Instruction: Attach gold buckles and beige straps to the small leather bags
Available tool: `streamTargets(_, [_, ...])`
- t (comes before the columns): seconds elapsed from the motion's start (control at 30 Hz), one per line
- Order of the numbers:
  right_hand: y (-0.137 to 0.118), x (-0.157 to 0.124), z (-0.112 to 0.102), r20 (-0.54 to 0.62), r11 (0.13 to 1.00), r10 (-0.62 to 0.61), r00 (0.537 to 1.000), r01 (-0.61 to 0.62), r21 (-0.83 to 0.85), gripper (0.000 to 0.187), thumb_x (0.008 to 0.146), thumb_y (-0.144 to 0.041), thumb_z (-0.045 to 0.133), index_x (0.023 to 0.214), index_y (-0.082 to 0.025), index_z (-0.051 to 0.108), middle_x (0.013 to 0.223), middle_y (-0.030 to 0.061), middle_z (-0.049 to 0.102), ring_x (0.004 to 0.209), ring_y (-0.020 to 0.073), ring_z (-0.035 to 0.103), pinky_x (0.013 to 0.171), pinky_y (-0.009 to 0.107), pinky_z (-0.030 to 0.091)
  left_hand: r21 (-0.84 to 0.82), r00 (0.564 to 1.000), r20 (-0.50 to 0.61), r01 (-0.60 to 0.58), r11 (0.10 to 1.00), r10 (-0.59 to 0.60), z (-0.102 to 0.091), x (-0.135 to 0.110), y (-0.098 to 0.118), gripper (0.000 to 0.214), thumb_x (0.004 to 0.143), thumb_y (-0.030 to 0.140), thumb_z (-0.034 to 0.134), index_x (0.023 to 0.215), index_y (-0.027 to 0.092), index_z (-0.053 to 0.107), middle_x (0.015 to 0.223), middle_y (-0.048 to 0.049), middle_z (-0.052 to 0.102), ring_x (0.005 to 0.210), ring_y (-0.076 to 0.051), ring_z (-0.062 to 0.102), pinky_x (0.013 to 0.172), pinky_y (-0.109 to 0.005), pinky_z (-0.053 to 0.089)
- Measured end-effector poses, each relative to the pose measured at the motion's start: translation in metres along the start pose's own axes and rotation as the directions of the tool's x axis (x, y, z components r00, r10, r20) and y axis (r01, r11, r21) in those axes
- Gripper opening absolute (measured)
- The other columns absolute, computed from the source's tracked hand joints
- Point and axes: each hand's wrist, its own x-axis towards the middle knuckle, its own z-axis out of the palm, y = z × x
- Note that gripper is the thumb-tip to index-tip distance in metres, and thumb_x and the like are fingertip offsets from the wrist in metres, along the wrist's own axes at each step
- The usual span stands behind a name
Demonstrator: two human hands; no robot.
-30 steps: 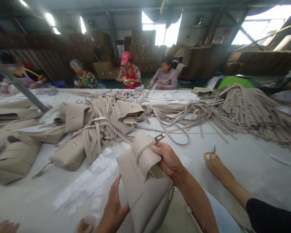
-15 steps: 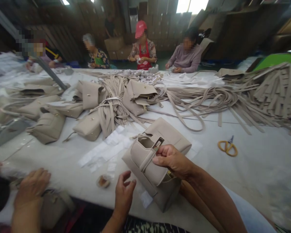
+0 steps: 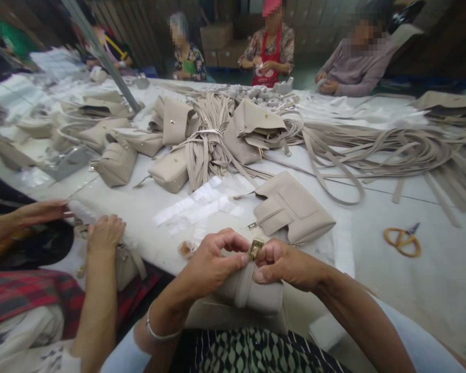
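White worktable (image 3: 446, 282), left hand (image 3: 216, 260) and right hand (image 3: 295, 265) both pinching gold clasp (image 3: 256, 249), over beige bag (image 3: 270, 299).

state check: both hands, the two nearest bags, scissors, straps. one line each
Left hand, fingertips on metal clasp
Right hand, fingers gripping beside the clasp
Bag in hands, held by clasp area, partly hidden
Bag on table, lying down, metal-tipped strap end free
Scissors, lying flat; blades too blurred to judge
Strap bundle, tied with white band
Right-hand straps, spread in loops
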Motion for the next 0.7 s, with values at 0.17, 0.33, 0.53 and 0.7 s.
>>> streamTargets(0.17, [0.013,-0.012,-0.001,-0.100,0.998,0.066,0.993,-0.067,0.002,0.024,0.061,-0.026,0.076,0.064,-0.012,0.057,0.054,-0.0066,0.048,0.047,0.0041,0.036,0.044,0.018,0.023,-0.220,0.955,0.256,0.208,0.953,-0.149,0.004,0.012,0.002,0.019,0.071,0.027,0.068,0.076,0.014,0.055,0.065,0.0031,0.051,0.058,-0.007,0.043,0.055,-0.019,0.032])
streamTargets(0.33, [0.021,-0.029,-0.003,-0.203,0.996,0.080,0.976,-0.073,0.041,0.024,0.063,-0.030,0.073,0.063,-0.013,0.056,0.051,-0.0059,0.048,0.045,0.0050,0.036,0.043,0.018,0.022,-0.272,0.948,0.227,0.281,0.921,-0.222,0.015,0.023,-0.001,0.024,0.066,0.027,0.071,0.073,0.013,0.052,0.057,0.0046,0.050,0.049,-0.005,0.041,0.049,-0.018,0.029])
streamTargets(0.53, [0.019,-0.046,-0.009,-0.232,0.998,0.019,0.973,-0.034,-0.060,0.022,0.064,-0.028,0.068,0.062,-0.013,0.053,0.050,-0.0076,0.041,0.046,0.0046,0.030,0.044,0.019,0.019,-0.310,0.918,0.313,0.340,0.888,-0.242,0.033,0.036,-0.006,0.027,0.068,0.031,0.070,0.069,0.014,0.049,0.056,0.0054,0.046,0.048,-0.004,0.037,0.047,-0.017,0.027])
streamTargets(0.7, [0.005,-0.072,0.009,-0.248,0.880,-0.255,0.935,0.118,-0.459,0.009,0.073,-0.013,0.057,0.064,-0.014,0.055,0.055,-0.0074,0.042,0.050,0.0056,0.036,0.049,0.017,0.030,-0.027,0.976,0.200,0.088,0.996,-0.081,0.047,0.009,0.008,0.025,0.076,0.034,0.064,0.068,0.017,0.048,0.058,0.0036,0.044,0.053,-0.008,0.039,0.048,-0.020,0.031])
